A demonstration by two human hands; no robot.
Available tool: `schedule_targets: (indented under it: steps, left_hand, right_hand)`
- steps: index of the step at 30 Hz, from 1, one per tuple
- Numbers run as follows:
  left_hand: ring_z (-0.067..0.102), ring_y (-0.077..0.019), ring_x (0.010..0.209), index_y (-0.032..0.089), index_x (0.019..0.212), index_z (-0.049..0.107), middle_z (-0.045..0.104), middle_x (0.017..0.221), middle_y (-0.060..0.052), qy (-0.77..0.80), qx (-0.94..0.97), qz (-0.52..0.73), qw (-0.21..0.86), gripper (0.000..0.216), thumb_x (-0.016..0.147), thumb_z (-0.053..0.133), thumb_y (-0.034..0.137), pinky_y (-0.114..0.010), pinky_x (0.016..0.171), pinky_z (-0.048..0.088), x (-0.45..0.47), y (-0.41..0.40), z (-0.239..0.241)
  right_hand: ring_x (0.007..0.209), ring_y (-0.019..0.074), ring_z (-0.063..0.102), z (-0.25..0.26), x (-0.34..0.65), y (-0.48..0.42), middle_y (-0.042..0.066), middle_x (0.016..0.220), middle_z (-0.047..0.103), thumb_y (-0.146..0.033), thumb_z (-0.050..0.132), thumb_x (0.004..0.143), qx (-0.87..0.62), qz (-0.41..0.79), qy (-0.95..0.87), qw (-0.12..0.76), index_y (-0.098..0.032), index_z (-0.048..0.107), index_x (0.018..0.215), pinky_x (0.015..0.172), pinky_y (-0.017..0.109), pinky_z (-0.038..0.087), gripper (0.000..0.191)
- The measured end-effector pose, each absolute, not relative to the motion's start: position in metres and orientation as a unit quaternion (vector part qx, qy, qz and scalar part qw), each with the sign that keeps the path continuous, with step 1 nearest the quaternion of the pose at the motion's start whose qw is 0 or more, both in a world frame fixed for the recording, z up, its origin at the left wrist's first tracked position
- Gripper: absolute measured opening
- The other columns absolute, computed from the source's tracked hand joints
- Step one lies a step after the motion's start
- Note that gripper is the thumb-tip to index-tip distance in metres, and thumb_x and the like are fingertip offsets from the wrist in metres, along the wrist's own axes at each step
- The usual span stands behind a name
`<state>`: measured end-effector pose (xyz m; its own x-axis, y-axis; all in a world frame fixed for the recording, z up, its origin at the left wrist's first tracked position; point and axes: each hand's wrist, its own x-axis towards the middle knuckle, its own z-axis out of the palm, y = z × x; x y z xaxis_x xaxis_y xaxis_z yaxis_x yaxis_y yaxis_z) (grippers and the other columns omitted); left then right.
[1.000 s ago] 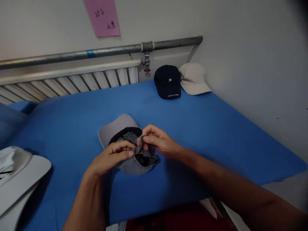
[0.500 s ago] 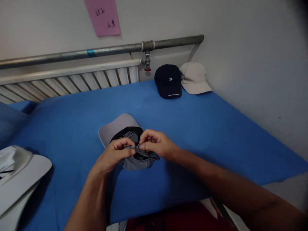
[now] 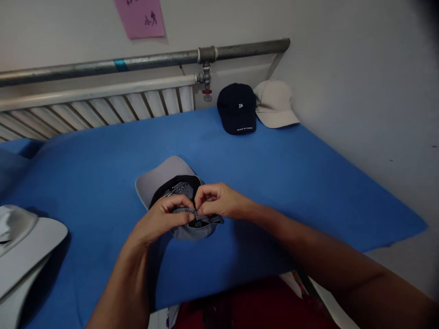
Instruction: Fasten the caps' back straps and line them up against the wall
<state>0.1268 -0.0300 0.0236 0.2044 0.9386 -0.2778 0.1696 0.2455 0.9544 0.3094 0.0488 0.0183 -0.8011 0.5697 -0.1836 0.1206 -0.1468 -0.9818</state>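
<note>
A grey-blue cap (image 3: 194, 232) lies on the blue cover with its inside facing up and its light grey brim pointing to the far left. At its rear strap (image 3: 202, 215) both of my hands meet, thumb and fingers pinched. My left hand (image 3: 167, 214) grips the strap from the left side. My right hand (image 3: 219, 199) pinches it just to the right, fingertips almost touching those of the left. Exactly how the strap's fastening sits is hidden by the fingers.
A navy cap (image 3: 237, 109) and a beige cap (image 3: 275, 104) stand side by side at the back corner by the wall. White caps (image 3: 37, 242) are stacked at the left edge. Behind the blue-covered surface (image 3: 284, 169) run a radiator (image 3: 137, 103) and a metal pipe (image 3: 154, 61).
The view has shifted slightly, so everything sits a little higher and further left. My fingertips have come a bit closer together on the strap.
</note>
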Motion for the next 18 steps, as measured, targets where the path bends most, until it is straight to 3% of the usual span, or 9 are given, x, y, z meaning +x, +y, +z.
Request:
schedule_targets:
  steps: [10, 18]
  left_hand:
    - [0.04, -0.0074, 0.059, 0.017, 0.078, 0.062, 0.05, 0.064, 0.004, 0.553, 0.551, 0.301, 0.548, 0.01, 0.075, 0.066, 0.026, -0.02, 0.054, 0.033, 0.123, -0.031, 0.022]
    - [0.046, -0.0087, 0.064, 0.017, 0.082, 0.063, 0.054, 0.07, 0.003, 0.557, 0.521, 0.318, 0.564, 0.011, 0.076, 0.065, 0.026, -0.021, 0.059, 0.037, 0.126, -0.032, 0.028]
  right_hand:
    - [0.055, 0.0059, 0.044, 0.015, 0.308, 0.043, -0.007, 0.057, 0.051, -0.015, 0.066, 0.064, -0.275, 0.698, -0.627, 0.209, -0.017, 0.057, 0.067, 0.052, 0.02, 0.035, 0.009]
    - [0.053, 0.0064, 0.046, 0.011, 0.305, 0.038, -0.007, 0.057, 0.049, -0.021, 0.068, 0.068, -0.284, 0.703, -0.591, 0.276, -0.018, 0.056, 0.071, 0.05, 0.021, 0.035, 0.013]
